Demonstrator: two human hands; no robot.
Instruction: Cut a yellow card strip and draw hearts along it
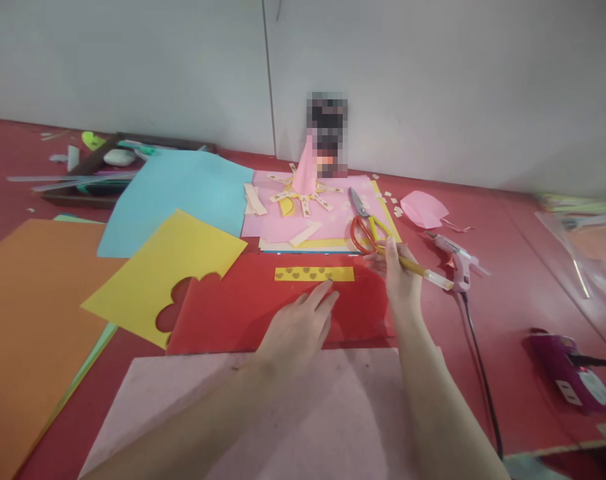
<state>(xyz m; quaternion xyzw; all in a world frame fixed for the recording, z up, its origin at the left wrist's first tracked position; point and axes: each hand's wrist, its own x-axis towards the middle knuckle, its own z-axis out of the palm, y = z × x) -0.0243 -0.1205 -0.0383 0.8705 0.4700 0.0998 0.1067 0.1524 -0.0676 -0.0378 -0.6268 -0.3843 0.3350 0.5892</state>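
A yellow paper strip with brown hearts along its left and middle lies on a red sheet. My left hand rests flat on that sheet, its outstretched fingertips at the strip's lower edge. To the right, my right hand grips a gold pen with a clear end, held slanted. Just beyond this hand are scissors with one red and one yellow handle. Behind the strip, a pink paper cone stands among small printed paper strips arranged like rays.
A pink glue gun with a cord lies right, near a pink paper piece and a purple power socket. Left are blue, yellow and orange sheets and a dark tray. A wall rises behind.
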